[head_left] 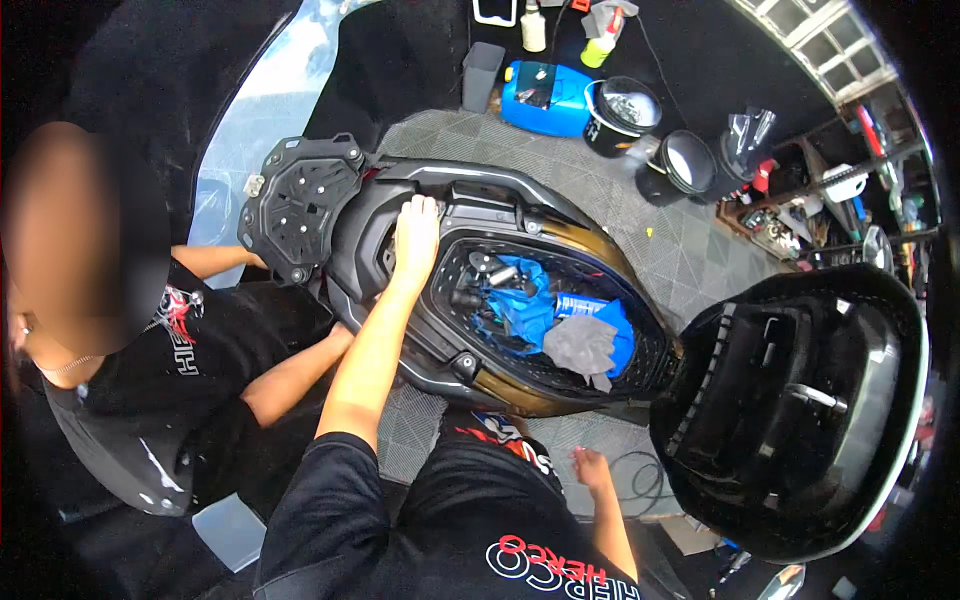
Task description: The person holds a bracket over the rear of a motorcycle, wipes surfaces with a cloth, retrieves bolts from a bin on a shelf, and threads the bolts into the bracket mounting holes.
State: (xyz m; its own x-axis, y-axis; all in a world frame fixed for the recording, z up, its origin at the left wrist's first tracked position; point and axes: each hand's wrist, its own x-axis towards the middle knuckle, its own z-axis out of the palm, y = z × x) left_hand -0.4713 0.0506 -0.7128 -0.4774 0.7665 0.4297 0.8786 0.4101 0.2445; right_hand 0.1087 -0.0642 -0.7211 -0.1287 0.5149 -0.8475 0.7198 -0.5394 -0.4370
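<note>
Our left hand (417, 235) lies on the black-and-bronze plastic scooter (430, 340), just beside its open, black textured storage well (592, 268); we cannot tell whether it clamps anything. Our right hand (592, 468) hangs well apart from it, fingers curled, its hold unclear to us. In the well we see crumpled blue fabric (527, 315) and a grey cloth bundle (582, 348).
</note>
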